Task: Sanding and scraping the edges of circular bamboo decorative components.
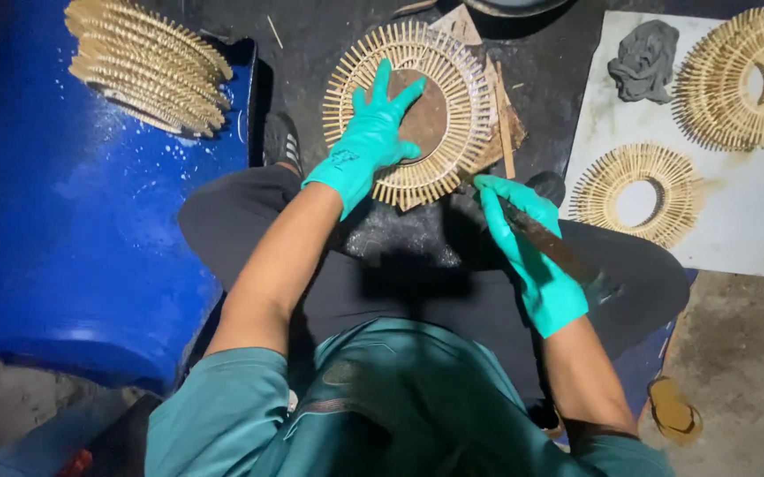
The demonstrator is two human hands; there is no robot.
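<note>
Head view: left hand (370, 132) in teal glove, fingers spread flat, pressed on sunburst ring of bamboo sticks (410, 113), centre of scene on dark board beyond lap. Right hand (532, 252) clenched around dark long-bladed tool (548, 243), tip at ring's near right edge. Judged light, rigid at inner band, outer stick ends brittle; best held by flat palm over hub or inner band. Stack of like rings (145, 64) far left on blue drum (64, 203); two more (635, 193) on white sheet (753, 221), right.

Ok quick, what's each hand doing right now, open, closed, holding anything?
Left hand: open, fingers spread flat on the round woven bamboo-stick ring.
Right hand: closed around a long dark knife-like tool.
</note>
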